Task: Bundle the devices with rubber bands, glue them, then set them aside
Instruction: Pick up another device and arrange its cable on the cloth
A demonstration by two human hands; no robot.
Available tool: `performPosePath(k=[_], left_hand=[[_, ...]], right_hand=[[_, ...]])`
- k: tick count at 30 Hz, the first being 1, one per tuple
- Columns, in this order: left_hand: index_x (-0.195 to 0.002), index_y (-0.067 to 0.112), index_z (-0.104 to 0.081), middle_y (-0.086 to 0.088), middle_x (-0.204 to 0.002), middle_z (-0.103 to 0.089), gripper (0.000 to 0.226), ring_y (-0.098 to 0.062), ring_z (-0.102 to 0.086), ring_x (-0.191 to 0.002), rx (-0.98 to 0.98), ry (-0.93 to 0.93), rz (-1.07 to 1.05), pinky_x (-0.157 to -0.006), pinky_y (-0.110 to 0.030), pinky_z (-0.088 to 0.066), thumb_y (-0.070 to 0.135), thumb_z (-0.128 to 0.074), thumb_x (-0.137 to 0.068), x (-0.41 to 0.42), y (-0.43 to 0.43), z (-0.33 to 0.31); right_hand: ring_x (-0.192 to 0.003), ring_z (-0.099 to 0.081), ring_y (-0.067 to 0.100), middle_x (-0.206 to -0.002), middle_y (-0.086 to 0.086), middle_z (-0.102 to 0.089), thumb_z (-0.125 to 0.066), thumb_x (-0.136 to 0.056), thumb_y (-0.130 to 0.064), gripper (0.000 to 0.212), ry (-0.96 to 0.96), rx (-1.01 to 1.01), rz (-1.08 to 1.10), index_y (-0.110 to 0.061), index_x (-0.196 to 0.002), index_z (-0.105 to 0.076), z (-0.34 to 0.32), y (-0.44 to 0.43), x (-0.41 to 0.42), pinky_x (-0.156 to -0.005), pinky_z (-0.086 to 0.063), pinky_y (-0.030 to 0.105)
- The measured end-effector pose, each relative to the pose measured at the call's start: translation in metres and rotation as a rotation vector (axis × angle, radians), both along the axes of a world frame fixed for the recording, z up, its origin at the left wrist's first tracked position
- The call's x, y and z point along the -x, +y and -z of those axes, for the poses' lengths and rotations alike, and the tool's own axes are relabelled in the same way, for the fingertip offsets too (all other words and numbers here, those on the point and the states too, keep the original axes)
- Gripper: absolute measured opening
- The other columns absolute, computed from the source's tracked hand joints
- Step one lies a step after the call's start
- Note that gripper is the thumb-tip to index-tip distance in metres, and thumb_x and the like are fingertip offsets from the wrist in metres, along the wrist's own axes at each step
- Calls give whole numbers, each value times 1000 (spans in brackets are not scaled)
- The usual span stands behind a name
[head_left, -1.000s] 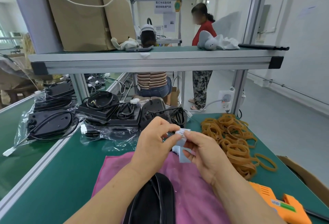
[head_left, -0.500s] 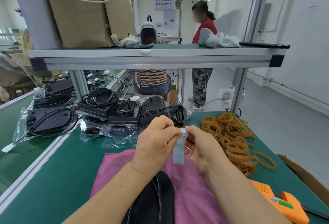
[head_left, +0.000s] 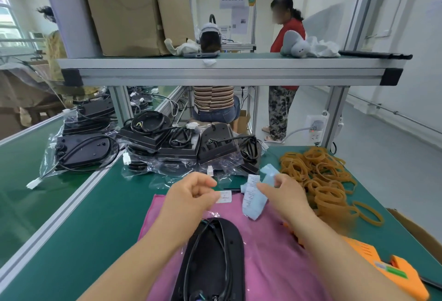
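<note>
A black oval device (head_left: 210, 260) with its cable wound on top lies on a pink cloth (head_left: 275, 253) right in front of me. Above the cloth, my left hand (head_left: 191, 195) pinches a small white label (head_left: 224, 197). My right hand (head_left: 284, 195) pinches a pale blue backing strip (head_left: 253, 201) that hangs down, apart from the label. A heap of tan rubber bands (head_left: 318, 176) lies to the right. An orange glue gun (head_left: 392, 272) rests at the near right, partly behind my right forearm.
Several black devices in clear bags (head_left: 167, 143) are piled at the back of the green bench (head_left: 71, 229), more on the left bench. An aluminium shelf (head_left: 227, 71) spans overhead with cardboard boxes. Two people are beyond the bench. A cardboard box edge (head_left: 416, 226) sits far right.
The two hands were together on the strip; now they have pulled apart. The white label has come off in my left hand while the blue strip stays in my right.
</note>
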State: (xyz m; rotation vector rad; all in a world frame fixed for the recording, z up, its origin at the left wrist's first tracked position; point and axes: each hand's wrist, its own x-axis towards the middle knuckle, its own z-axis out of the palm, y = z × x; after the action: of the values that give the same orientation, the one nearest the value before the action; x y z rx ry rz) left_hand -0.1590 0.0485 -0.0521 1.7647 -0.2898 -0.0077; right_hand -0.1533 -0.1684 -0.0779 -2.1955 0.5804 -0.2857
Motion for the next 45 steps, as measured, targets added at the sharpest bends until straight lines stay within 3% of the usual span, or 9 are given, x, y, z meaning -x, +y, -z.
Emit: performPosePath(k=[3,6,9,12,18,22,29,36,45], left_hand=[[-106,20,-60,4,-61,-62,31,-5,-49,-50,-41,178,39,-56,-21,-39,1,-71,-85,12,23,13],[-109,18,-61,1,-59,-57,32,-6,-47,-49,-75,267,52,-55,-19,-38,1,-72,-84,22,35,26],[-108,15,-61,2,-56,-55,31,-6,-46,-46,-116,304,23,-50,-15,-37,-1,-71,-84,29,37,36],[-107,15,-61,9,-50,-53,31,-3,-44,-43,-155,310,3,-49,-17,-36,0,-72,-83,30,36,42],[-106,20,-60,2,-68,-68,33,-11,-60,-65,-330,225,41,-75,-37,-52,5,-75,-81,25,29,37],[-109,22,-58,5,-73,-68,34,-5,-57,-60,-472,166,25,-63,-22,-45,10,-74,-82,22,23,37],[-116,29,-55,5,-95,-71,36,-18,-65,-96,-787,14,-48,-87,-36,-53,17,-64,-84,30,12,35],[-121,32,-53,4,-101,-71,41,-18,-65,-98,-949,-54,-96,-79,-35,-53,19,-58,-83,30,7,41],[-122,31,-50,9,-114,-57,44,-18,-58,-107,-1042,-156,-103,-81,-34,-50,42,-68,-84,31,10,44]], right_hand=[[-94,-57,16,-112,-3,-56,-72,-80,-26,49,-147,118,-99,-21,-125,-54,6,19,14,-77,-43,27],[-73,-54,0,-85,-12,-59,-76,-77,-34,33,-52,79,-385,-30,-104,-57,12,46,28,-61,-38,14],[-64,-48,-2,-77,-13,-56,-78,-73,-40,36,94,78,-529,-28,-98,-55,21,60,36,-54,-35,14],[-64,-47,0,-79,-13,-53,-77,-73,-32,33,105,89,-526,-27,-97,-55,23,64,40,-55,-36,14],[-64,-49,3,-78,-11,-55,-75,-76,-22,25,114,43,-526,-27,-92,-56,22,64,39,-57,-40,14],[-63,-51,7,-76,-9,-55,-71,-80,-16,20,125,-7,-532,-26,-90,-56,22,64,39,-62,-45,22],[-62,-49,3,-74,-11,-55,-69,-82,-17,19,111,17,-527,-27,-89,-56,23,64,39,-55,-39,12],[-64,-48,4,-76,-11,-55,-70,-78,-21,17,80,80,-508,-25,-90,-58,23,67,42,-61,-43,20],[-85,-55,15,-95,-7,-50,-79,-68,-36,39,102,214,-428,-28,-91,-49,31,80,44,-74,-49,30]])
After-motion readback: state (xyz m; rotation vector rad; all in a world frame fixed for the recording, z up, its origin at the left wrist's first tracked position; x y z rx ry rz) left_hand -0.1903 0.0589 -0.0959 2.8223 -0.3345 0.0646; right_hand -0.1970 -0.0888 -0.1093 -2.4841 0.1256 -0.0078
